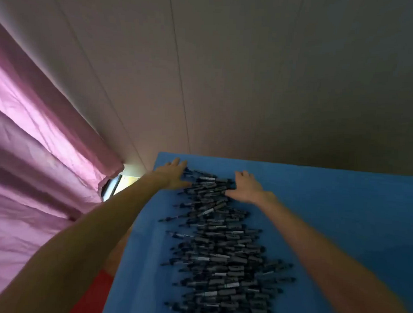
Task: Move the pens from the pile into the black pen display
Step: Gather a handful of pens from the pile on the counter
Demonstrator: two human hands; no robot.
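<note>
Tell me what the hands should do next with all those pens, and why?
Probably draw both hands toward each other to bunch the far end of the pens. The left hand and right hand lie flat on either side of that end on the blue table, holding nothing, and no display is in view yet.

Blue table surface (339,207), stretching forward toward the wall. Directly on it, a long pile of dark pens (221,245), heaped crosswise along its middle, both hands' edges touching down.
</note>
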